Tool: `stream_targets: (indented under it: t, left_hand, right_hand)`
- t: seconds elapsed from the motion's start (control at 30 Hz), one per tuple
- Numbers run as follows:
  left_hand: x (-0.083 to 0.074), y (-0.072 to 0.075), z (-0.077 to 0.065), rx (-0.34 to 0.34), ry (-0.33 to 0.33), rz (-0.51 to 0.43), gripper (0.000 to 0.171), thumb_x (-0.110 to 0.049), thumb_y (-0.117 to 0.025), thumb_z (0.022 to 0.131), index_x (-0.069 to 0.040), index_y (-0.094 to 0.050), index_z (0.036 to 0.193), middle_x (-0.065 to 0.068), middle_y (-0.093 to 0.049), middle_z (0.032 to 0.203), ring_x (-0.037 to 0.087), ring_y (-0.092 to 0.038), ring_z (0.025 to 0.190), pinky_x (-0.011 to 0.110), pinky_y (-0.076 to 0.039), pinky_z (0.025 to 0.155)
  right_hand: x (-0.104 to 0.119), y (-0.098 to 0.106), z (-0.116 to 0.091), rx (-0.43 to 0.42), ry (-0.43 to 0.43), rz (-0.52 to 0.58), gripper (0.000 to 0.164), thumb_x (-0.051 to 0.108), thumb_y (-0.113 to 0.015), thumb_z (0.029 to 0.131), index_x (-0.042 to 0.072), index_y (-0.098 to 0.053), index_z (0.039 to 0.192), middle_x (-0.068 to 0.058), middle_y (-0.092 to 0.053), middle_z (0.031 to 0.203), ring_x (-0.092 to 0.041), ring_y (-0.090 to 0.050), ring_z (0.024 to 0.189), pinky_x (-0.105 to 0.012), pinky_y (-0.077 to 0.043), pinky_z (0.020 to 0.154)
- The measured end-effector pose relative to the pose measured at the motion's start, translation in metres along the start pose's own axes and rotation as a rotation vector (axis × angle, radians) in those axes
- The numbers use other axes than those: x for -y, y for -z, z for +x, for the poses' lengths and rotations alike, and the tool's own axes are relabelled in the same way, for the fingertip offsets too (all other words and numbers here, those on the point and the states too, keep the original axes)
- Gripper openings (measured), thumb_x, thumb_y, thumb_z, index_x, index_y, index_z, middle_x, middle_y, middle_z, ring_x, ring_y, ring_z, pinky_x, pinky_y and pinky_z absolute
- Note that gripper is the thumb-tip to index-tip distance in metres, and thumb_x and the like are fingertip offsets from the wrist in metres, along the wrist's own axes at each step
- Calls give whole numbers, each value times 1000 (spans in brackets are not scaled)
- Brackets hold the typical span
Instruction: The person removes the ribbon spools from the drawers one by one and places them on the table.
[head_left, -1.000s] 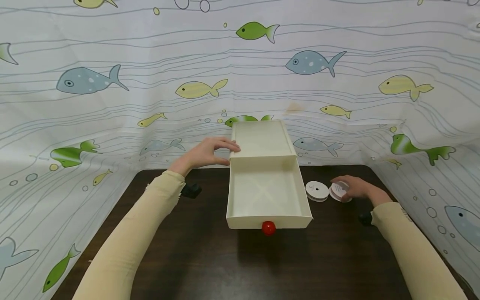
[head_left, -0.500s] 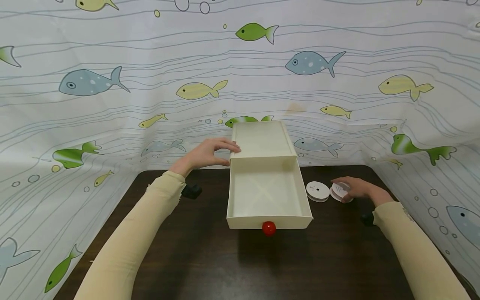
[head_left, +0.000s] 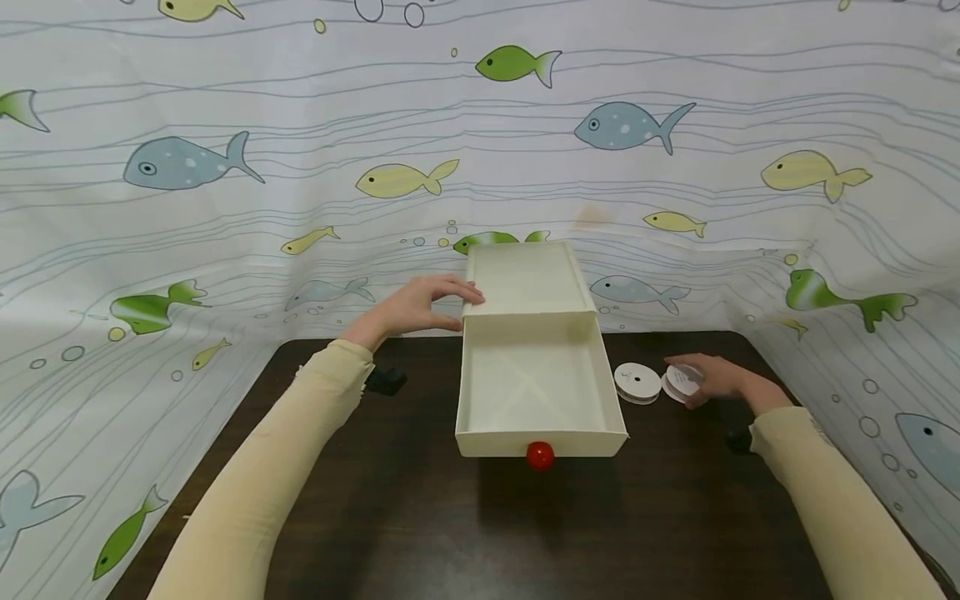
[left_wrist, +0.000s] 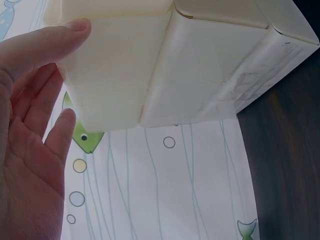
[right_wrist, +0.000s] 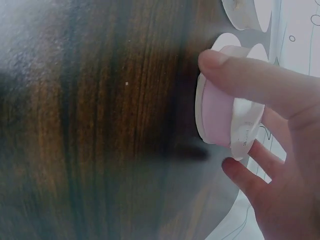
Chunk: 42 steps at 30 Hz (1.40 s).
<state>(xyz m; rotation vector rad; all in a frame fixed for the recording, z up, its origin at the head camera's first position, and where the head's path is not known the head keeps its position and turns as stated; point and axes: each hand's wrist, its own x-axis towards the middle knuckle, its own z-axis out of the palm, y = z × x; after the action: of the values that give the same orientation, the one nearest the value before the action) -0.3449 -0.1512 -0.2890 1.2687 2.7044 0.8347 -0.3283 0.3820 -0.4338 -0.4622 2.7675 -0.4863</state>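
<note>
hands (head_left: 412, 305) grip a white box (head_left: 531, 279) and a spool (head_left: 677, 382)

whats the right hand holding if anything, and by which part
The right hand holds a pink ribbon spool by its edge, with the thumb lying across the rim.

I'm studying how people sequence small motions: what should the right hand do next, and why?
Probably lift the pink spool straight up off the table: the right hand grips it between thumb and fingers. The drawer stands open nearby while the left hand touches the box, so lifting seems sensible.
</note>
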Motion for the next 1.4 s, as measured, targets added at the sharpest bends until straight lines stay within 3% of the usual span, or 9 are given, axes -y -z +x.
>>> stream_targets:
  t: [0.17,0.43,0.83,1.0,1.2,1.3,1.4]
  left_hand:
    - [-1,1,1,1,12,-10,44,-18,-77,86,-21,-67,129,1,-56,143,20,-44,142,49,-41,115]
    - [-1,1,0,9,29,-17,44,-18,-77,86,-23,-67,129,0,-55,144,21,-43,143,49,-41,115]
    - [1,0,-5,1,24,-23,44,-20,-77,86,-22,-67,129,1,-56,144,21,-44,142,49,-41,115]
    - [1,0,-7,1,14,-18,45,-19,-77,86,-20,-67,130,2,-55,145,23,-44,142,49,-41,114]
    - [0,-1,-4,-6,10,-14,44,-19,-76,86,-21,-67,129,2,-56,144,22,-45,141,49,-42,114]
    - [0,-1,-2,-9,1,-16,44,-17,-76,86,-20,-67,129,3,-56,143,22,-45,141,48,-42,114]
    - [0,0,-1,-12,-11,-20,44,-17,-76,86,-19,-67,129,3,-57,142,22,-45,142,48,-42,114]
  right_hand:
    - [4,1,-6,-83,61,18,96,23,-90,68,-1,-40,147,-35,-37,148,-54,-40,127,-64,-43,93]
    - [19,8,-18,-228,173,5,86,27,-84,78,-2,-41,147,-32,-41,148,-53,-38,134,-70,-38,103]
    - [92,20,-43,-465,404,-75,64,23,-78,85,3,-53,140,-17,-57,140,-40,-51,127,-58,-43,99]
    - [123,24,-60,-550,397,-102,57,20,-78,84,11,-58,137,-6,-62,135,-27,-56,124,-42,-48,96]
    - [162,30,-84,-656,471,-32,50,7,-79,81,18,-64,128,3,-69,122,4,-60,107,-12,-53,81]
    - [183,31,-97,-673,508,24,51,4,-78,81,22,-64,127,6,-70,118,10,-61,100,-9,-52,79]
    - [202,30,-109,-677,528,64,51,3,-78,82,24,-64,127,7,-71,115,6,-65,93,-9,-52,77]
